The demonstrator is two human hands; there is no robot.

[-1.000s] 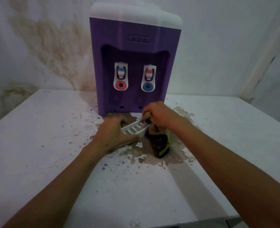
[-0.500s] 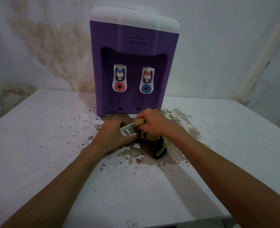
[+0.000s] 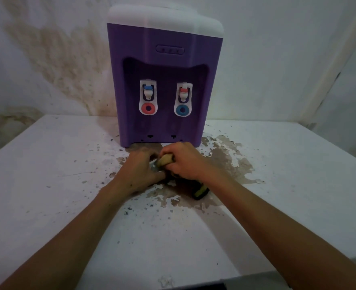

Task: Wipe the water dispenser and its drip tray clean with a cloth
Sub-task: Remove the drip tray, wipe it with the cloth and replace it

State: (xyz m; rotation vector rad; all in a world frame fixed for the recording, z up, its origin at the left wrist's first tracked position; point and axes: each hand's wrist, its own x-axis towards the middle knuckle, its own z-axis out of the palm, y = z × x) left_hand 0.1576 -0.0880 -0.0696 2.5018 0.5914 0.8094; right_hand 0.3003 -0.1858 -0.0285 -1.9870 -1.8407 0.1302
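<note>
Dispenser [image 3: 162, 59]: smooth matt plastic. Cloth [image 3: 165, 160]: soft fabric. Table [image 3: 47, 174]: matt paint, flaking rough. Wall [image 3: 58, 59]: matt, stained.

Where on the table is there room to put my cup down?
Free: the wide white table left of the water dispenser, and the stretch on its right, out to the wall. Crowded: just in front of the dispenser, where the left hand holds the drip tray and the right hand rubs it with the cloth.
</note>
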